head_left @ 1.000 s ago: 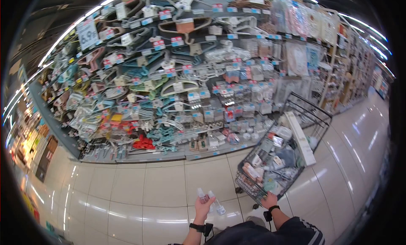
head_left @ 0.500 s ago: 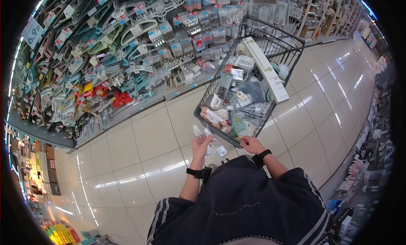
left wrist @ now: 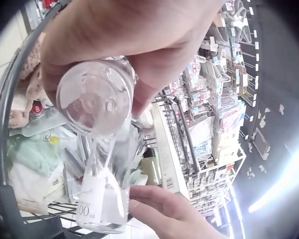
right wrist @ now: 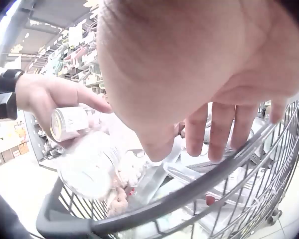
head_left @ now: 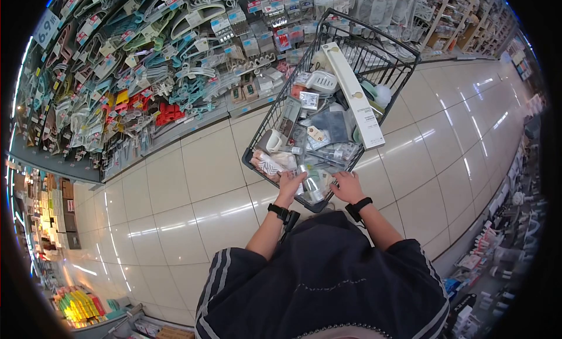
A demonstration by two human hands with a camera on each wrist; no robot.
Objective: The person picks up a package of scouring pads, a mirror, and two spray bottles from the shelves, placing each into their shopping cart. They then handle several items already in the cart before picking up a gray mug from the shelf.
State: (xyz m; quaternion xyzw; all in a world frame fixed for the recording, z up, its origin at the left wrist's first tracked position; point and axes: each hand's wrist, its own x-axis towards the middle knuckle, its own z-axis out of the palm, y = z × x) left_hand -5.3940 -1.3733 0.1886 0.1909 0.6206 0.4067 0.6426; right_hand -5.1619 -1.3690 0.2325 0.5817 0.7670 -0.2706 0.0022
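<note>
In the head view my left hand (head_left: pixel 289 188) is over the near end of a wire shopping cart (head_left: pixel 253 168). It grips a clear plastic bottle (left wrist: pixel 92 97), its round base facing the camera in the left wrist view. Just below is a second clear bottle (left wrist: pixel 105 199) with a white label, close to the fingers of my right hand (head_left: pixel 348 188). This second bottle is blurred in the right wrist view; I cannot tell whether my left hand still holds it. My right hand's fingers (right wrist: pixel 222 127) extend loosely over the cart's rim, holding nothing.
The cart carries a long white box (head_left: pixel 354 96), a white mug (head_left: pixel 274 141), dark blue fabric (head_left: pixel 332 125) and several packaged goods. Racks of hangers (head_left: pixel 146 76) run along the far side. More shelves (head_left: pixel 492 251) stand at the right, beside the tiled floor (head_left: pixel 181 222).
My left hand has moved from beside the cart to over its near end, bringing the bottles with it. My right hand has let go of the cart's rim. The view has tilted down.
</note>
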